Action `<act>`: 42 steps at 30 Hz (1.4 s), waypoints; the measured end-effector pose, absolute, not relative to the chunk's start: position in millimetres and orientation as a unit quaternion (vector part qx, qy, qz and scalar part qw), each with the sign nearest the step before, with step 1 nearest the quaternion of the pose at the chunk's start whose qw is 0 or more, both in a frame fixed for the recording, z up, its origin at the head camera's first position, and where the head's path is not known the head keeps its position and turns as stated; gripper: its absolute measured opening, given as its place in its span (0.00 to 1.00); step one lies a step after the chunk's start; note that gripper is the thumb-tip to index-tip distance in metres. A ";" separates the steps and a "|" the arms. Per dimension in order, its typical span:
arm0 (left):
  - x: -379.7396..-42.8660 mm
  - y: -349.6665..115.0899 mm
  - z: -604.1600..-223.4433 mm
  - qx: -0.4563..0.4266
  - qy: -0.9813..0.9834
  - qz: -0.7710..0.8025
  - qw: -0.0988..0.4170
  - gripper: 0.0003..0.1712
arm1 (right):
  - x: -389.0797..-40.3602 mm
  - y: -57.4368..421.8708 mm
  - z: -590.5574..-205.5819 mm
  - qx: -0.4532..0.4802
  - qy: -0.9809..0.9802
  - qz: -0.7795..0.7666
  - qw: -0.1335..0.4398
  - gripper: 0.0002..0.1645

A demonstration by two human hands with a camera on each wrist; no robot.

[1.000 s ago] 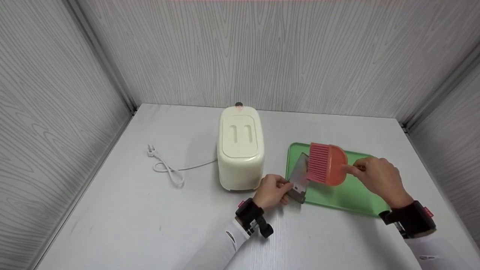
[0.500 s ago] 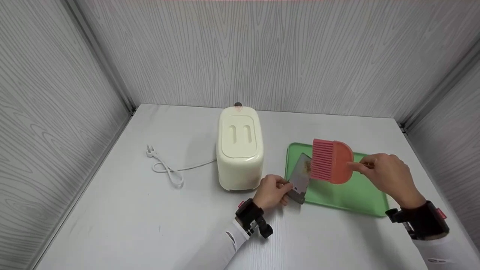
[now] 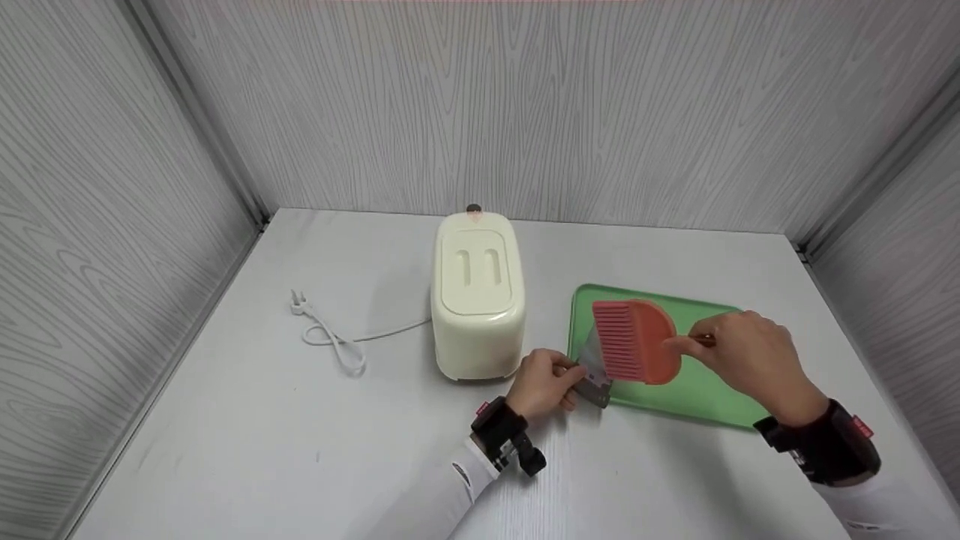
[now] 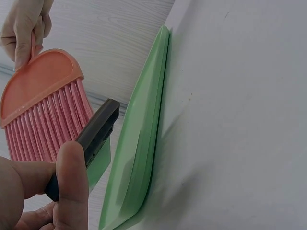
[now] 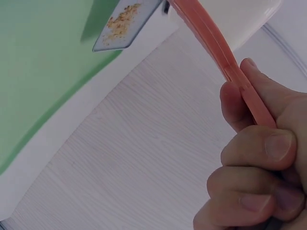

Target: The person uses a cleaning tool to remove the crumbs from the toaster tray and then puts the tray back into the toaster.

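My left hand [image 3: 540, 385] pinches the dark end of a thin metal crumb tray [image 3: 594, 384], tilted over the left part of a green tray [image 3: 701, 394]. Brown crumbs [image 5: 123, 20] lie on its far end in the right wrist view. My right hand [image 3: 756, 361] grips the handle of an orange brush [image 3: 654, 341] with pink bristles [image 4: 45, 124]. In the head view the bristles cover much of the crumb tray. Whether they touch it I cannot tell.
A cream toaster [image 3: 480, 300] with a lid on top stands left of the green tray. Its white cord and plug [image 3: 300, 306] lie on the white table further left. Grey wood-grain panels [image 3: 480, 112] rise at the back and both sides.
The brush first moved right and up, off the crumb tray's far end, then came back left and down over it. My left hand and the crumb tray have stayed put.
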State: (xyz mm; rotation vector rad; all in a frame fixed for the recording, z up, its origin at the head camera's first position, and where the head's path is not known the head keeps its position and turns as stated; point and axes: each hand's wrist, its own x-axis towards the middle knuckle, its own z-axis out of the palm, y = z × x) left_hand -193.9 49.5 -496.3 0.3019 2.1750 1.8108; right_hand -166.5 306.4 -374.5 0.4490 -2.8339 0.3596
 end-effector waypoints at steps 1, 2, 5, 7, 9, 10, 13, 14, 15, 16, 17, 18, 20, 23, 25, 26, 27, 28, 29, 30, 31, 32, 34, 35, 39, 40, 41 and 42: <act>-193.9 49.4 -496.1 0.105 0.756 0.630 0.147 0.08 | -166.8 305.4 -375.1 0.155 -0.973 0.119 0.126 0.21; -193.9 49.6 -495.9 0.105 0.755 0.631 0.147 0.08 | -167.3 304.8 -375.8 0.156 -0.973 0.115 0.128 0.22; -194.2 49.4 -495.4 0.106 0.755 0.631 0.147 0.08 | -168.6 305.0 -378.2 0.160 -0.972 0.104 0.139 0.24; -194.1 49.2 -495.4 0.107 0.756 0.630 0.145 0.07 | -169.9 305.8 -379.7 0.163 -0.971 0.099 0.146 0.27; -194.2 48.8 -495.9 0.107 0.755 0.630 0.145 0.08 | -172.0 307.1 -381.9 0.166 -0.970 0.092 0.153 0.29; -194.3 48.7 -496.2 0.108 0.755 0.631 0.144 0.08 | -173.3 307.7 -382.9 0.167 -0.969 0.088 0.157 0.30; -194.6 48.7 -496.2 0.114 0.752 0.633 0.142 0.09 | -177.0 309.9 -385.4 0.166 -0.969 0.081 0.162 0.30; -194.6 49.1 -496.5 0.114 0.752 0.634 0.141 0.10 | -178.2 311.1 -386.5 0.165 -0.970 0.079 0.164 0.30; -194.7 49.4 -496.7 0.115 0.751 0.634 0.142 0.10 | -179.1 312.0 -387.2 0.162 -0.970 0.080 0.164 0.29; -194.7 49.5 -496.8 0.116 0.751 0.634 0.142 0.10 | -179.9 312.9 -387.9 0.159 -0.970 0.083 0.164 0.30; -194.7 49.7 -497.0 0.116 0.751 0.634 0.142 0.10 | -181.0 314.0 -388.8 0.158 -0.970 0.085 0.165 0.30; -194.8 50.0 -497.5 0.116 0.752 0.633 0.143 0.10 | -182.1 315.2 -389.8 0.156 -0.970 0.087 0.165 0.30; -194.9 50.3 -498.1 0.115 0.752 0.632 0.144 0.10 | -184.6 317.9 -391.9 0.149 -0.970 0.092 0.166 0.31; -195.0 50.5 -498.6 0.116 0.755 0.630 0.143 0.10 | -188.8 322.5 -395.2 0.136 -0.972 0.099 0.164 0.31; -194.6 50.6 -498.8 0.114 0.755 0.630 0.141 0.09 | -191.6 326.0 -397.5 0.125 -0.974 0.106 0.155 0.31; -194.3 50.6 -498.8 0.112 0.756 0.629 0.141 0.09 | -193.0 328.0 -398.7 0.120 -0.975 0.110 0.149 0.30; -194.1 50.5 -498.7 0.111 0.757 0.629 0.140 0.09 | -194.3 330.2 -400.0 0.113 -0.976 0.118 0.142 0.29; -194.0 50.4 -498.8 0.109 0.757 0.629 0.140 0.08 | -195.7 332.4 -401.0 0.107 -0.977 0.127 0.135 0.29; -193.9 50.3 -498.8 0.106 0.757 0.630 0.141 0.08 | -196.9 334.8 -402.0 0.100 -0.977 0.138 0.128 0.28; -193.8 50.2 -498.7 0.105 0.757 0.630 0.141 0.07 | -198.0 337.2 -402.8 0.094 -0.977 0.150 0.123 0.27; -193.7 49.9 -498.4 0.103 0.756 0.630 0.141 0.07 | -199.0 339.7 -403.4 0.088 -0.976 0.163 0.117 0.27; -193.7 49.7 -498.1 0.102 0.755 0.632 0.141 0.07 | -200.1 342.3 -403.9 0.083 -0.974 0.177 0.113 0.25; -193.9 49.3 -497.3 0.100 0.753 0.635 0.142 0.07 | -201.6 346.7 -404.0 0.072 -0.969 0.210 0.106 0.24; -193.9 49.0 -496.9 0.100 0.751 0.637 0.142 0.07 | -202.2 348.7 -404.1 0.065 -0.967 0.226 0.101 0.23; -194.2 48.5 -495.7 0.105 0.749 0.640 0.140 0.06 | -204.3 354.3 -404.9 0.035 -0.955 0.290 0.059 0.24; -194.3 48.6 -495.8 0.106 0.749 0.639 0.139 0.06 | -205.0 355.0 -405.6 0.024 -0.951 0.305 0.046 0.25; -194.4 48.6 -495.8 0.108 0.750 0.639 0.137 0.05 | -205.8 355.6 -406.8 0.015 -0.947 0.319 0.033 0.26; -194.5 48.5 -495.9 0.109 0.750 0.637 0.136 0.05 | -206.9 355.9 -408.0 0.008 -0.943 0.332 0.021 0.27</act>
